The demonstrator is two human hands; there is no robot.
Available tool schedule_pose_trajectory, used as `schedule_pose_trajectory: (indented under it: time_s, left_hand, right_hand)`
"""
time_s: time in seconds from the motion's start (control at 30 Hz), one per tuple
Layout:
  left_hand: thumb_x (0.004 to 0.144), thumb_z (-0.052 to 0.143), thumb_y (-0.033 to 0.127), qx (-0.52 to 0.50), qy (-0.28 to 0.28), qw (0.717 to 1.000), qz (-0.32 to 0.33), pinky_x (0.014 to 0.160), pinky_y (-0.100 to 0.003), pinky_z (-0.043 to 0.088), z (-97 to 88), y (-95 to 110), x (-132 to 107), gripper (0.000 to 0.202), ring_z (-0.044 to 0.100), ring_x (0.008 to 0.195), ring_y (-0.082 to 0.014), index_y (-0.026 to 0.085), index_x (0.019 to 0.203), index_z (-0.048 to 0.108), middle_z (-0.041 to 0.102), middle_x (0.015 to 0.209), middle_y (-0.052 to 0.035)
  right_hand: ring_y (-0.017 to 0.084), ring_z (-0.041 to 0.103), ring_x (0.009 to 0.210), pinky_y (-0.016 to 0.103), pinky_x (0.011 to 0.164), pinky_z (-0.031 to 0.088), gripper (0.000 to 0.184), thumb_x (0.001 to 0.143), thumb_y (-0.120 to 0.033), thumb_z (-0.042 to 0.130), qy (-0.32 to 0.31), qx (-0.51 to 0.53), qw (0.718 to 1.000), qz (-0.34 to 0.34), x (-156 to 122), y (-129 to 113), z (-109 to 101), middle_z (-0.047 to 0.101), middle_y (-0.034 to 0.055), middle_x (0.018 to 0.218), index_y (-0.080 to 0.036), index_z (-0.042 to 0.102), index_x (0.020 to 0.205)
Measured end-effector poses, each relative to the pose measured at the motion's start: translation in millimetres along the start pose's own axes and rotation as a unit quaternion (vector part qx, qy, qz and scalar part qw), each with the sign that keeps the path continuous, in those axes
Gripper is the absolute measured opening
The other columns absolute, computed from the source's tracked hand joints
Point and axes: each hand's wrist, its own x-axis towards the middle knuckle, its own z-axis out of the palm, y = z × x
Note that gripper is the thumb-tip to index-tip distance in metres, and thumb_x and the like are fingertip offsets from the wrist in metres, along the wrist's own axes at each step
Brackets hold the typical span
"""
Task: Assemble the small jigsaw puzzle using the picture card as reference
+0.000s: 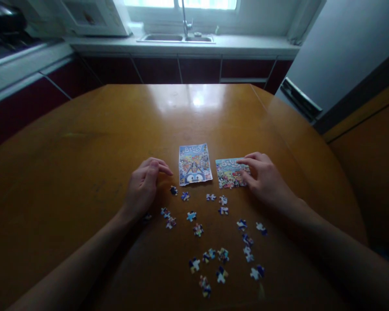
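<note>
A partly assembled jigsaw puzzle [228, 175] with a colourful cartoon picture lies on the wooden table. Over its right edge is my right hand [262, 175], forefinger and thumb apart, their tips at the puzzle's surface. To its left lies a creased printed picture sheet [195, 164] with "Bluey" lettering. My left hand [144, 183] rests on its side left of that sheet, fingers loosely stretched and holding nothing visible. Several loose puzzle pieces are scattered nearer to me, including a dark piece [173, 190] near the left fingertips and a light blue piece [191, 216].
The wooden table [84, 129] has a rounded outline. More loose pieces [221, 274] lie toward its near side. Beyond it are a counter with a metal sink [164, 38], a white microwave [94, 17] and, at right, a fridge-like grey panel [346, 52].
</note>
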Motion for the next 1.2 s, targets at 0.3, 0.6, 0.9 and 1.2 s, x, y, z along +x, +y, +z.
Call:
schedule_pose_trajectory:
  time_s: [0.3,0.6,0.9,1.2]
  left_hand:
    - [0.103,0.036,0.043,-0.005,-0.010,1.000,-0.006,0.093,-0.036,0.045,-0.3,-1.3,-0.5,0.052,0.058,0.092,-0.0194,0.019,0.073,0.070,0.064,0.093,-0.0037]
    - [0.103,0.037,0.041,-0.009,-0.015,1.000,0.002,0.092,-0.037,0.045,-0.9,-0.4,-0.8,0.050,0.058,0.091,-0.0206,0.018,0.073,0.070,0.064,0.092,-0.0038]
    - [0.103,0.035,0.041,-0.008,-0.013,1.000,0.000,0.092,-0.037,0.044,-1.3,1.5,-0.9,0.052,0.058,0.091,-0.0205,0.017,0.073,0.070,0.063,0.091,-0.0044]
    - [0.102,0.034,0.045,0.000,-0.004,1.000,-0.010,0.084,-0.036,0.047,-0.8,0.1,-1.7,0.053,0.060,0.090,-0.0218,0.021,0.071,0.070,0.065,0.091,-0.0063]
  right_hand:
    - [0.035,0.051,0.126,0.055,0.103,0.044,0.046,0.088,-0.041,0.064,-0.047,-0.071,0.996,-0.020,-7.3,1.3,16.7,0.058,0.0156,0.135,-0.018,0.063,0.129]
    - [0.030,0.056,0.107,0.050,0.091,0.047,0.019,0.090,-0.025,0.060,0.047,-0.011,0.999,-0.007,2.6,1.0,-1.0,0.064,0.0126,0.109,-0.021,0.073,0.104]
    - [0.026,0.053,0.097,0.044,0.083,0.046,0.017,0.084,-0.015,0.064,-0.068,-0.010,0.996,-0.060,-3.9,-3.0,4.1,0.063,0.0085,0.098,-0.025,0.077,0.080]
    - [0.026,0.057,0.096,0.044,0.084,0.048,0.015,0.084,-0.014,0.063,0.036,0.048,0.997,-0.047,0.8,-3.7,-4.2,0.064,0.0078,0.095,-0.024,0.074,0.084]
